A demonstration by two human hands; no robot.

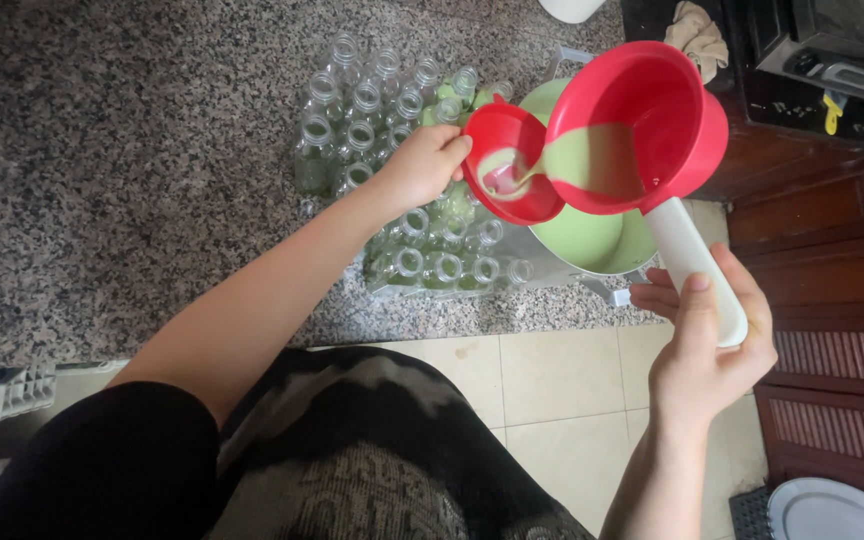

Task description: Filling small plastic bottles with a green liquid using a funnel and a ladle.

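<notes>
The right hand (704, 345) grips the white handle of a red ladle (642, 125), tilted and pouring pale green liquid. The left hand (422, 165) clasps the red funnel (505, 165) over clear glass bottles (392, 130) on the granite floor (122, 150), beside a bowl (582, 245) of green liquid.

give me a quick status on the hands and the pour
Left hand steadies red funnel over bottles. Right hand tips red ladle, pale green liquid streaming in. Nothing blocking.
</notes>
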